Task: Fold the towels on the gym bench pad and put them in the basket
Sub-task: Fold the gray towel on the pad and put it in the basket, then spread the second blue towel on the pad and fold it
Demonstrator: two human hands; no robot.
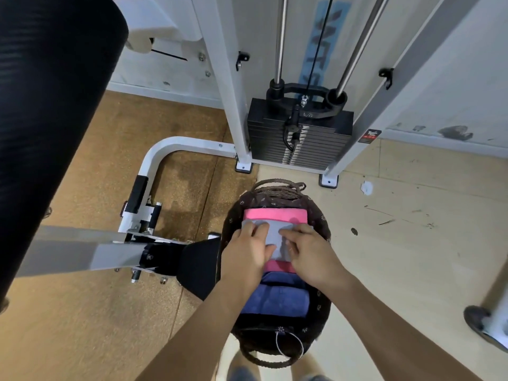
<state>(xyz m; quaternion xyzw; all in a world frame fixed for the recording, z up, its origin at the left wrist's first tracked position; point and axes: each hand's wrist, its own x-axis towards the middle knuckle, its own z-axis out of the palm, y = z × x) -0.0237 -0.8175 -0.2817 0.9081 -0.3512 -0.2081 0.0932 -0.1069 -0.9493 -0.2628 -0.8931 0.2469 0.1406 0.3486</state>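
The left hand [244,248] lies flat on a folded grey towel [270,232]. Close beside it, the right hand [308,254] bends its fingers there, perhaps pinching; I cannot tell. The towel sits on a pink towel [275,215] in the basket [323,226], next to a blue towel [275,298].

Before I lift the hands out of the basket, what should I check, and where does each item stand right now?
1. Grey towel inside the basket: ok, it lies on top of the pink towel.
2. Grey towel neatly folded: cannot tell, the hands cover much of it.
3. Hands off the towel: not ok, the left hand and right hand both rest on it.
4. Blue towel stowed: ok, folded in the basket on the pink towel's near side.
5. Towels left to fold: cannot tell, none shows outside the basket in this view.
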